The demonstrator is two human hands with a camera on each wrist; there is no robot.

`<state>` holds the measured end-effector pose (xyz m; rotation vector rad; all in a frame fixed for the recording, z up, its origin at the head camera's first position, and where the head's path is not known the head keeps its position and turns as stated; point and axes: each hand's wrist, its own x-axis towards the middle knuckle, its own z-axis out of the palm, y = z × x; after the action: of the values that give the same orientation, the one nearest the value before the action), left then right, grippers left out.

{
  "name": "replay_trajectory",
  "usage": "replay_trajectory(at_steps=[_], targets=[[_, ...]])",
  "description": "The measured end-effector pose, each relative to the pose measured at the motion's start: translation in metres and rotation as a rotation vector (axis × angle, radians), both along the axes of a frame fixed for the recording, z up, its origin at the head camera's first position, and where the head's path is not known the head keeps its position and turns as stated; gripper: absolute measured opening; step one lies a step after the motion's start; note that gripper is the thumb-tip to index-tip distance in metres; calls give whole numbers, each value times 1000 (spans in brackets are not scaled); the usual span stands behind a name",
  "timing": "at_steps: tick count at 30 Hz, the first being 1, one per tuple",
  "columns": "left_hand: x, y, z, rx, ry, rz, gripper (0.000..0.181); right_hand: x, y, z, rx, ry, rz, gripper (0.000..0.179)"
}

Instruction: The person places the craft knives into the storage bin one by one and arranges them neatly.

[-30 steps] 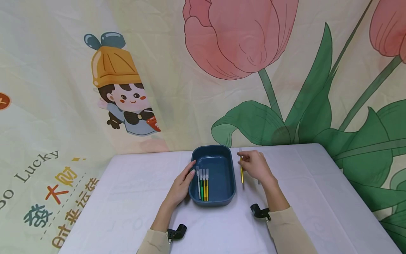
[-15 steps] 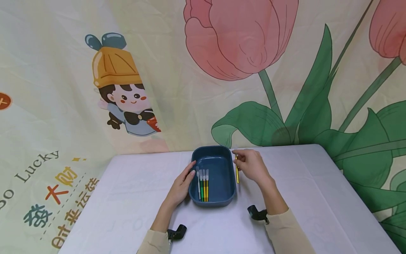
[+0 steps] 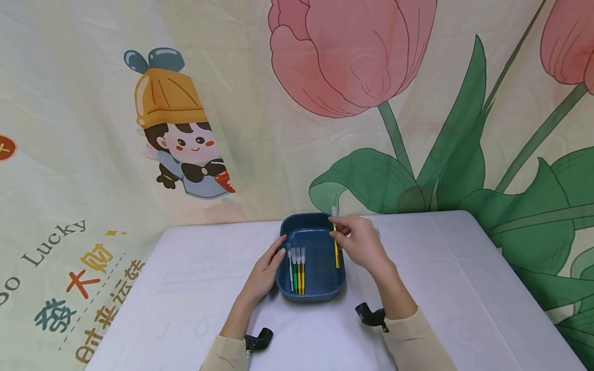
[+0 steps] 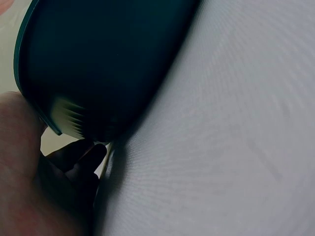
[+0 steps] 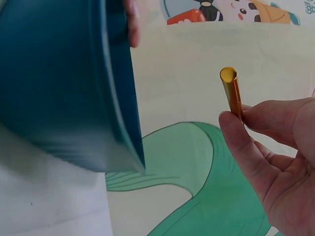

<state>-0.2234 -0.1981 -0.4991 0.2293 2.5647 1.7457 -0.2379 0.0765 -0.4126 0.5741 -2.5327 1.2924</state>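
A deep blue rectangular box (image 3: 317,257) stands on the white table. My left hand (image 3: 265,272) grips its left side, thumb at the rim; in the left wrist view its fingers curl by the outer wall. Inside the box, several slim capped pen-like sticks (image 3: 299,278), whitish, green and yellow, lie side by side along the left. My right hand (image 3: 361,242) pinches a similar yellow stick (image 3: 336,255) between thumb and fingers, its clear cap pointing away. In the head view this stick overlaps the box's right rim. The right wrist view shows its round, shiny end (image 5: 229,74).
A white cloth covers the table (image 3: 455,288), whose far edge meets a printed backdrop (image 3: 260,170) with tulips and a cartoon figure. Black wrist cameras (image 3: 369,314) are worn on both arms.
My right hand has moved left with the yellow stick, from beside the box to over its right rim. The left hand and the box have stayed put.
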Motion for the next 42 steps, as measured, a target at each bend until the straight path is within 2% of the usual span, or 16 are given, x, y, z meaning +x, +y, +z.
replay_trajectory(at_steps=[6,12,16,23,42], targets=[[-1,0,0,4,-1,11,50,6,-11,5,-9,5,17,36],[-13,-4,-22,-19,1,32,50,10,-24,4,-3,-1,33,36],[-16,-8,-30,-23,26,26,49,13,-32,2,1,1,37,36],[-16,-10,-29,-24,59,14,51,12,-43,-8,24,-27,74,36],[-14,-8,-27,-34,24,20,53,-3,-59,-39,119,-114,91,35]])
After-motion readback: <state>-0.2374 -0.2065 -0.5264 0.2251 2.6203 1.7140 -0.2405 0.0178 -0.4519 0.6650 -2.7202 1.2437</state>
